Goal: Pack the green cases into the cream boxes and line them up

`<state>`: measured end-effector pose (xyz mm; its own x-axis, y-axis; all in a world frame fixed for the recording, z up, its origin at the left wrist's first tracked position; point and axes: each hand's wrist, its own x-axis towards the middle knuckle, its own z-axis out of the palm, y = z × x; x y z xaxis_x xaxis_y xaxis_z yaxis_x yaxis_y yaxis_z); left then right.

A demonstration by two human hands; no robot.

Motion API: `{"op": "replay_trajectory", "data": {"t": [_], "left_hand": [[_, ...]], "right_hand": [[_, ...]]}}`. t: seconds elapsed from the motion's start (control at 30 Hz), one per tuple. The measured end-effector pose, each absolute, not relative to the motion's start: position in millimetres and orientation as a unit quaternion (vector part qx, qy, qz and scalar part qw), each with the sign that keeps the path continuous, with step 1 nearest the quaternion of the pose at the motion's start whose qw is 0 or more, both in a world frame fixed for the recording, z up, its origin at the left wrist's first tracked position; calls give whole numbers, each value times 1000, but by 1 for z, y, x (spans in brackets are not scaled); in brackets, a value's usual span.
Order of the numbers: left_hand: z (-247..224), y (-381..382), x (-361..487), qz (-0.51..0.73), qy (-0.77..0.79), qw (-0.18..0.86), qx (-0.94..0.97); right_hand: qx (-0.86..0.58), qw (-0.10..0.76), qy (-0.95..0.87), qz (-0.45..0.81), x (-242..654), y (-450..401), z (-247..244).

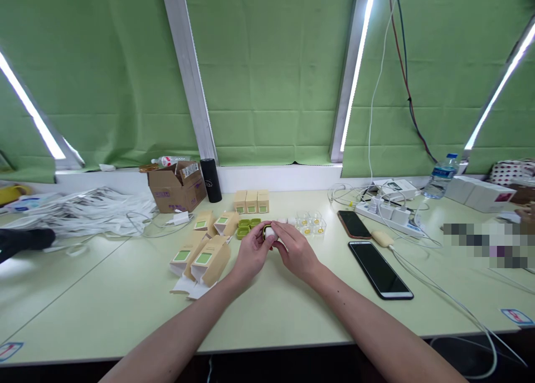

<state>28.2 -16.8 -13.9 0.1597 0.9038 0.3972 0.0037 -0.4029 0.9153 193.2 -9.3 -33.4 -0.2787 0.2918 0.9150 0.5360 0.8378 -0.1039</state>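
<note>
My left hand (pixel 252 250) grips a small rounded piece (pixel 271 232), white on its face with a dark and yellowish rim; its exact kind is too small to make out. From the other side, the fingers of my right hand (pixel 298 250) close on the same piece. Just behind my left hand are several small green square containers (pixel 243 228). Beyond my right hand stands a group of clear round-topped cups (pixel 311 224) with gold-coloured bottoms. Open kraft-paper boxes (pixel 211 258) with green labels lie to the left, and closed kraft boxes (pixel 251 202) stand in a row behind.
On the right are two phones (pixel 380 270), a power strip (pixel 393 218) with tangled cables and a water bottle (pixel 441 177). At the back left stand a cardboard box (pixel 175 189) and a black tumbler (pixel 211 180), beside a pile of white strips (pixel 92 213).
</note>
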Motion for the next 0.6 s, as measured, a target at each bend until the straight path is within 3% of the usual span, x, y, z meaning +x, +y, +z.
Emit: {"op": "replay_trajectory", "data": {"t": [0.27,0.6], "left_hand": [[-13,-18,28,554,346,413,635],[-12,-12,28,542,355,458,608]], "right_hand": [[-257,542,-794,-95,195,-11,-31],[-301,568,-757,115,196,-11,-36]]}}
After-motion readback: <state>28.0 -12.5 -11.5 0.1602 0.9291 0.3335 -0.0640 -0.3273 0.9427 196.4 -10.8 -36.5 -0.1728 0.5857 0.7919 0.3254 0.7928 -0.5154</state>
